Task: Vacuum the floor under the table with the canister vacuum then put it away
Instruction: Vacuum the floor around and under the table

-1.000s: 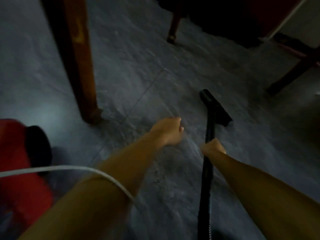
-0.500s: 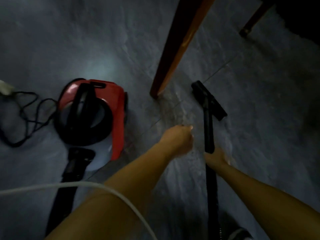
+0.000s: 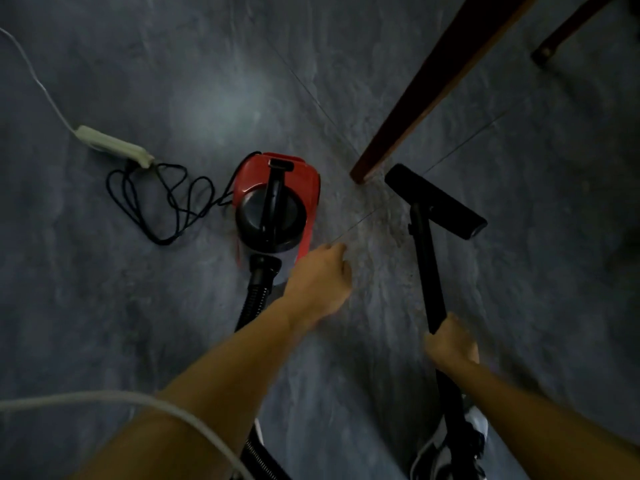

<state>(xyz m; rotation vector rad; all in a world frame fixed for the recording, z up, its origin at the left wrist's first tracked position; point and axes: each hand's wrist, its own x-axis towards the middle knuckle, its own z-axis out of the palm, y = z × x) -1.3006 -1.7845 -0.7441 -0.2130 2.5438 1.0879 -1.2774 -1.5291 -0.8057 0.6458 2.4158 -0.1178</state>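
A red and black canister vacuum (image 3: 277, 199) stands on the grey floor, its ribbed black hose (image 3: 254, 299) running back towards me. My right hand (image 3: 450, 344) grips the black wand (image 3: 427, 268). The wand's floor nozzle (image 3: 436, 202) rests on the floor just right of a wooden table leg (image 3: 426, 88). My left hand (image 3: 320, 282) hovers over the floor close to the canister's front right corner, fingers loosely bent, holding nothing.
The vacuum's black power cord (image 3: 162, 202) lies tangled at the left, plugged into a white power strip (image 3: 114, 145). A second dark furniture leg (image 3: 568, 29) stands at the top right. A white cable (image 3: 138, 403) crosses the lower left, near the camera. A shoe (image 3: 450, 452) shows bottom right.
The view has swung left, bringing the canister, cord and power strip fully into sight. My left hand has moved towards the canister. My right hand keeps its grip on the wand.
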